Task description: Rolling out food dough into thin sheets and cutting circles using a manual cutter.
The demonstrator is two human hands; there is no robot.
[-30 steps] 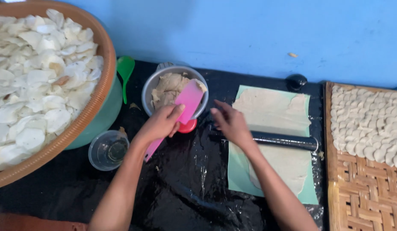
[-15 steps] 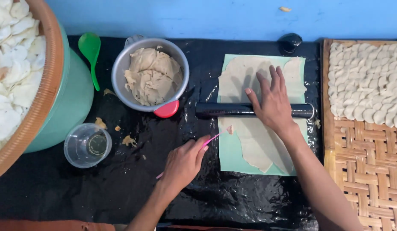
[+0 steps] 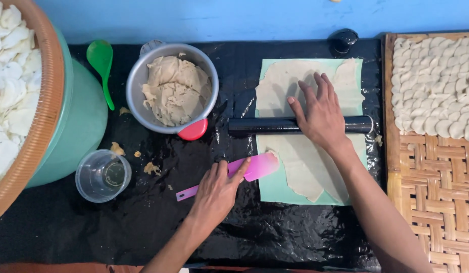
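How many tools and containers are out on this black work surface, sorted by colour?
Pink: 1, the spatula under the left hand
Black: 1, the rolling pin under the right hand
Green: 2, spoon, tub
Silver: 1, dough bowl
Clear: 1, cup
Total: 6

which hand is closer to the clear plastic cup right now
Left. The left hand lies on the pink spatula, a little to the right of the clear plastic cup. The right hand rests on the black rolling pin, much farther right.

Blue wall [image 3: 244, 17] behind; work surface covered in glossy black plastic sheet [image 3: 93, 227]; even light
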